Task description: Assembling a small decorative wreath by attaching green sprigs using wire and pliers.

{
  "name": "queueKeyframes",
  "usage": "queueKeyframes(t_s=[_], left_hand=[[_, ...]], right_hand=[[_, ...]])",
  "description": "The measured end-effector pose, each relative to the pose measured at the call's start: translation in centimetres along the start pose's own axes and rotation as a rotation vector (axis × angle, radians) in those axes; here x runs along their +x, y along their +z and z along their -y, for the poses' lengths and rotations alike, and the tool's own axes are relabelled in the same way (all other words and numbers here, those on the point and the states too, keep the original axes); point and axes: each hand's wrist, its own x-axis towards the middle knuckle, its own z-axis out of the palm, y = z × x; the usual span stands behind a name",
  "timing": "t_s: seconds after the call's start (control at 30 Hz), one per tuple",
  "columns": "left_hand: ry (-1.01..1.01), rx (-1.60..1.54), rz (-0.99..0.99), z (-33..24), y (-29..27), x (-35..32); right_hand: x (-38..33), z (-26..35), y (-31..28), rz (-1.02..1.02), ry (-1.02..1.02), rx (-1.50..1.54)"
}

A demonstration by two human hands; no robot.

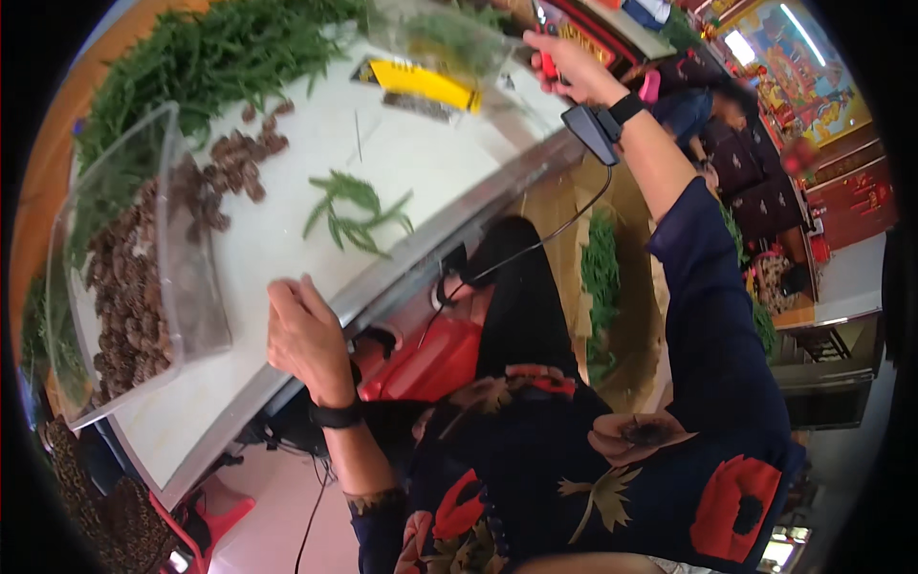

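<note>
My left hand (308, 337) is closed at the near edge of the white table (258, 239), its fingers curled together. Whatever it may hold is hidden. At the table's far right corner, my right hand (577, 72) is closed around a red-handled tool (549, 65), whose working end I cannot make out. A loose green sprig with several narrow-leafed tips (354, 212) lies on the table between the hands. Beyond it is a thin straight wire (359, 136). A yellow and black packet (421, 84) lies farther back, near a clear plastic container (449, 38) of greenery.
On the left stands a clear plastic bin (201, 297) with brown pinecones (129, 316); more pinecones (234, 163) lie beside it. Green sprigs (210, 67) are heaped along the far side. An open cardboard box (636, 287) with greenery sits below, right of my legs. Another person (703, 115) sits beyond.
</note>
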Motion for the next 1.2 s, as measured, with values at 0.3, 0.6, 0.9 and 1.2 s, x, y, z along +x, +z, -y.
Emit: queueKeyframes(t_s=[0.3,0.6,0.9,1.2], left_hand=[[-0.007,0.047,0.032,-0.3,0.7,0.4],[-0.009,0.065,-0.039,1.0,1.1,0.2],[0.022,0.147,-0.056,1.8,1.8,0.8],[0.064,0.085,-0.056,1.4,1.4,1.3]], right_hand=[[-7.1,-8.2,4.3,0.246,-0.189,0.219],[-6.5,-12.9,7.0,-0.068,-0.753,-0.726],[-3.9,-11.9,10.5,-0.053,-0.794,-0.748],[-4.6,-11.8,10.7,-0.278,-0.996,-0.729]])
